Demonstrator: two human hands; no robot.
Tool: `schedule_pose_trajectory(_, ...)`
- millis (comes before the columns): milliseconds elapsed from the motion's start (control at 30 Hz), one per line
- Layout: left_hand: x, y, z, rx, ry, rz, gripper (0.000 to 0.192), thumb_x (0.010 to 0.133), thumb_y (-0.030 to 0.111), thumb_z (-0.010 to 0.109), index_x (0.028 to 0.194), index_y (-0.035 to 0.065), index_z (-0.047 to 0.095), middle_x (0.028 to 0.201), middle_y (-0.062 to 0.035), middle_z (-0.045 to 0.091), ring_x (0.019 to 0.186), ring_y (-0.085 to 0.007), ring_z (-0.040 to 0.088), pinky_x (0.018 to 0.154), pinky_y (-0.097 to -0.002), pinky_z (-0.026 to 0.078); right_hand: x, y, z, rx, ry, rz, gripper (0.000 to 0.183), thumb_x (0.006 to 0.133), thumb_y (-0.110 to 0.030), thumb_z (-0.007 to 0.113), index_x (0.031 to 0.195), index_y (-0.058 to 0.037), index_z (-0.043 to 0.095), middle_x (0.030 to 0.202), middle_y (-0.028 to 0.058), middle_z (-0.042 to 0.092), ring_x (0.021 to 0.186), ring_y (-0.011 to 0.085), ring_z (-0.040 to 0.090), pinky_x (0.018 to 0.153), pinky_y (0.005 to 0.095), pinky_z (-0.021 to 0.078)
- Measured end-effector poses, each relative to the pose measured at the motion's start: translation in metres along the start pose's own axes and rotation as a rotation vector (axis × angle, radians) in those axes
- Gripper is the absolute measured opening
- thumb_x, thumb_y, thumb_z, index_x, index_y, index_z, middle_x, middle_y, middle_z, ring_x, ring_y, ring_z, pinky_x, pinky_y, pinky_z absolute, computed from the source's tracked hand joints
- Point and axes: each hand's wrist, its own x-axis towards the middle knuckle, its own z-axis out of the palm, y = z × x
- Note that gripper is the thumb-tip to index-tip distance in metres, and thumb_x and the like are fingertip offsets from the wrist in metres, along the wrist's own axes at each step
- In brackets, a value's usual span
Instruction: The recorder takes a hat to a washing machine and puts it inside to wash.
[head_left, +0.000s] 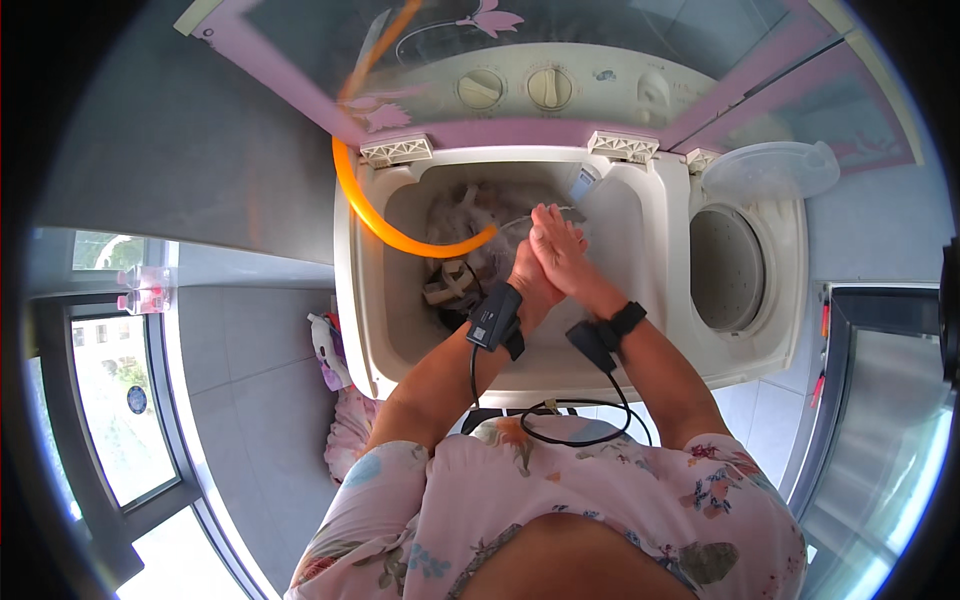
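My left hand (534, 276) and my right hand (559, 247) are pressed palm to palm over the wash tub (615, 300) of a twin-tub washing machine. Which hand lies on top is hard to tell where they overlap. To their left, an orange hose (405, 241) curves over the tub's rim, and a thin stream of water runs from its end toward my fingers. Wet laundry (480, 217) lies in water at the back left of the tub. Beside it sits a beige and black item (448, 286), partly behind my left wrist. Black devices with cables are strapped to both wrists.
The raised pink-framed lid (517, 133) stands behind the tub, before a panel with two knobs (550, 88). On the right are the round spin tub (727, 268) and a clear plastic cover (772, 171). A white and purple package (328, 352) stands at the machine's left.
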Motion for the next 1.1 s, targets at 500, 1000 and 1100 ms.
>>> schedule_pose_trajectory(500,-0.036,0.049,-0.006,-0.014,0.309,0.202,0.054,0.095,0.046,0.029,0.131,0.0063,0.037,0.127,-0.0094,0.044,0.108,-0.0242,0.046,0.096,-0.0395,0.034,0.0,-0.069,0.002,0.646,-0.408,0.169,0.071,0.094,-0.054,0.019,0.141,-0.0007,0.02,0.138,0.0178,0.034,0.125,0.0297,0.035,0.105,0.0383,0.0255)
schedule_pose_trajectory(1000,-0.141,0.089,-0.052,-0.061,0.28,0.216,0.07,0.094,0.049,0.028,0.141,-0.0009,0.014,0.147,-0.0171,0.016,0.137,-0.0284,0.015,0.11,-0.0427,0.011,0.094,0.092,0.144,1.577,-0.117,1.003,0.025,0.092,-0.021,0.045,0.081,0.0003,0.053,0.076,0.0114,0.055,0.069,0.0198,0.053,0.063,0.0283,0.0468)
schedule_pose_trajectory(1100,-0.141,0.086,-0.057,-0.072,0.277,0.214,0.07,0.094,0.049,0.03,0.139,-0.0019,0.017,0.146,-0.0176,0.02,0.136,-0.0282,0.018,0.109,-0.0435,0.013,0.092,0.111,0.151,1.631,-0.108,0.986,0.023,0.091,-0.02,0.046,0.08,0.0,0.052,0.074,0.0114,0.055,0.067,0.0202,0.052,0.061,0.0285,0.0454)
